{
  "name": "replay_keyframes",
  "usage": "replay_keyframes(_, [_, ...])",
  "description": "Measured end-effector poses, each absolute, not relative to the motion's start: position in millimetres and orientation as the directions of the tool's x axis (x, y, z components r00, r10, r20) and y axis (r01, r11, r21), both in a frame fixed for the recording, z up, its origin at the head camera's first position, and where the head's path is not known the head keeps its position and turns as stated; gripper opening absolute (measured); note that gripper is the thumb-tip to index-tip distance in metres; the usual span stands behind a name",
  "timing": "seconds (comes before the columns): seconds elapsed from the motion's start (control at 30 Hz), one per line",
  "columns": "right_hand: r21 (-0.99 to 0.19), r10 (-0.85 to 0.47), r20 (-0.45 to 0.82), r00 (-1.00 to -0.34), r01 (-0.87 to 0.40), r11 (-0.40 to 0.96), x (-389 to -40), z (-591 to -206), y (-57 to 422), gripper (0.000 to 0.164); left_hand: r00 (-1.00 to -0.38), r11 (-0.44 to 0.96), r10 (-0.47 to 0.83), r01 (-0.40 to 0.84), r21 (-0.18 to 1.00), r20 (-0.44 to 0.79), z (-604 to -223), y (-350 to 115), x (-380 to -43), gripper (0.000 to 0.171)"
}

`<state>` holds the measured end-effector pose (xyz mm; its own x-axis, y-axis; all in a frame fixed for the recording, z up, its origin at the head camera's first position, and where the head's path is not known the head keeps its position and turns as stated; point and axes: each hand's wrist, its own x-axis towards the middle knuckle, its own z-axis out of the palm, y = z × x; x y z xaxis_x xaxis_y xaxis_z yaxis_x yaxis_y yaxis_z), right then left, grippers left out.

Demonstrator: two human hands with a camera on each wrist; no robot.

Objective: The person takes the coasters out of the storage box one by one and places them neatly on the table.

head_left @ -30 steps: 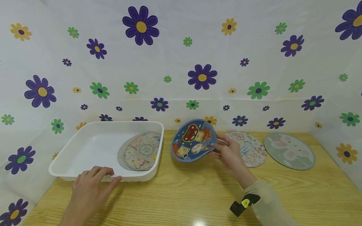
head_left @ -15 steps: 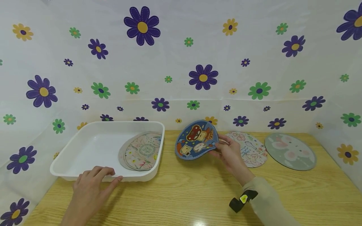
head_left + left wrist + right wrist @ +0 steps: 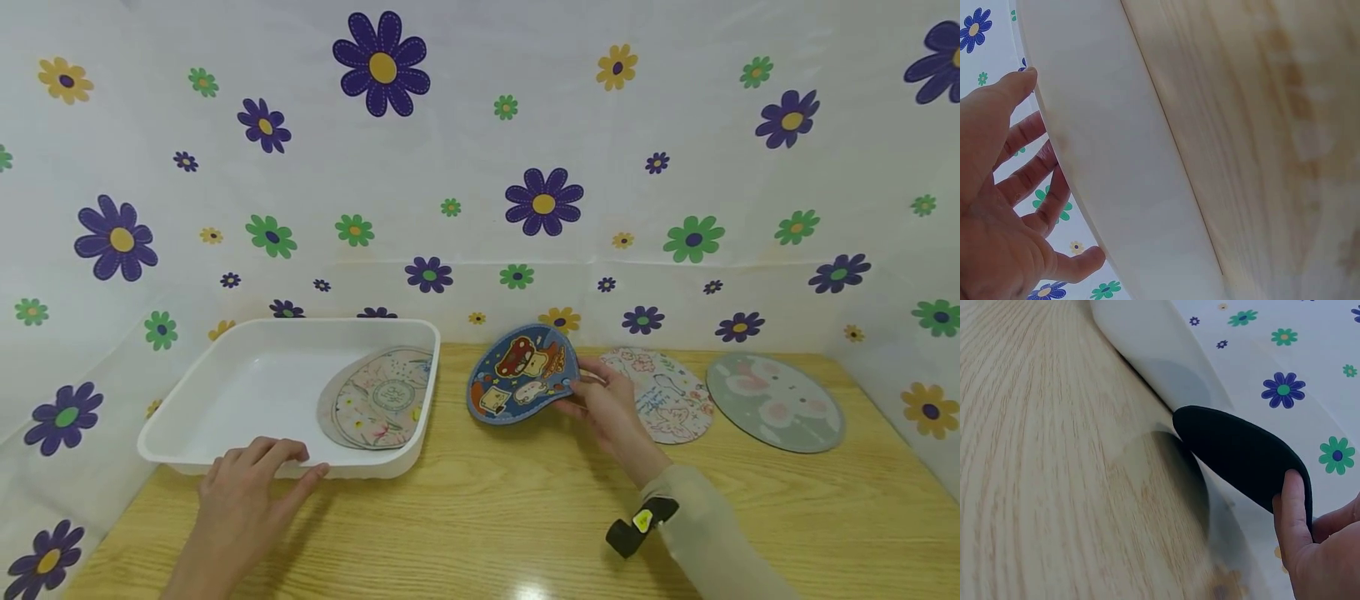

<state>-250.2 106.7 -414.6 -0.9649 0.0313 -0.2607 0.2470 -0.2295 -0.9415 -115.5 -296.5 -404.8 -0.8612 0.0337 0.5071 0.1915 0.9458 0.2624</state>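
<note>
My right hand [image 3: 611, 408] pinches the right edge of a round blue mouse pad [image 3: 517, 379] with cartoon animals. The pad is tilted and bends upward along its edges; its black underside shows in the right wrist view, above the wooden table. At the left, my left hand [image 3: 243, 496] holds the near rim of a white plastic tray [image 3: 1110, 162], fingers over the rim and thumb on it. Inside the tray's right end, a floral mouse pad [image 3: 386, 404] overlaps another pad, mostly hidden beneath it.
To the right of my right hand lie a pink floral mouse pad [image 3: 667, 400], partly hidden by that hand, and a grey-green rabbit mouse pad [image 3: 776, 404]. Behind the wooden table [image 3: 487, 517] hangs a white flower-print sheet [image 3: 465, 150].
The blue mouse pad has shifted slightly right and its left side has dipped a little, still in my right hand. My left hand stays at the tray's rim.
</note>
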Motion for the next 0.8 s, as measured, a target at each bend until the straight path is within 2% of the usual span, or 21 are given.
replay_keyframes(0.27, [-0.942, 0.026, -0.278, -0.960, 0.267, -0.203, -256.0, -418.0, 108.0, 0.048, -0.848, 0.944, 0.046, 0.210, 0.255, 0.528, -407.3, -297.1, -116.1, 0.026])
replay_keyframes(0.8, [-0.951, 0.045, -0.308, -0.950, 0.305, -0.055, -263.9, -421.8, 115.5, 0.049, -0.866, 0.947, 0.034, 0.187, 0.261, 0.499, -406.7, -296.6, -116.1, 0.026])
